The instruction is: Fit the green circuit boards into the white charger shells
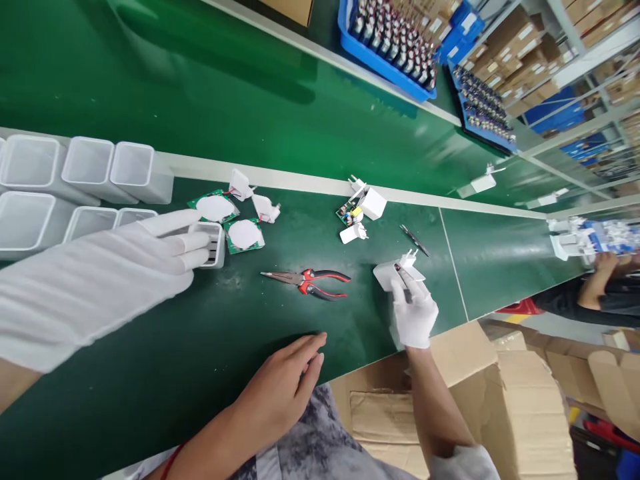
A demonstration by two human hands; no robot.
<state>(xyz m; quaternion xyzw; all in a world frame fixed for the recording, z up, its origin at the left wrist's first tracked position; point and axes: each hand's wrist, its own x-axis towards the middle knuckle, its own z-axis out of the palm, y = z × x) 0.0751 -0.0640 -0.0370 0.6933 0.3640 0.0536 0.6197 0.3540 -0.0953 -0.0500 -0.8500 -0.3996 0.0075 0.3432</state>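
Note:
My left hand (283,375), bare, rests near the bench's front edge with fingers stretched and nothing in them. My right hand (415,317), in a white glove, has its fingers closed on a white plastic housing (384,275). A small white part with prongs (410,259) shows just beyond those fingers. Between the hands lie long-nose pliers (305,281) with red and black handles. Tweezers (415,240) lie past my right hand. Farther back sit an opened white housing (374,203), a small circuit board (349,213) and a loose white plug piece (354,233).
A co-worker's gloved hand (170,257) reaches from the left over a small white box (217,233). Several white boxes (35,163) stand there, beside green circuit boards (245,235). A blue tray (387,77) of parts stands behind. Cardboard boxes (530,400) and another person (595,287) are at right.

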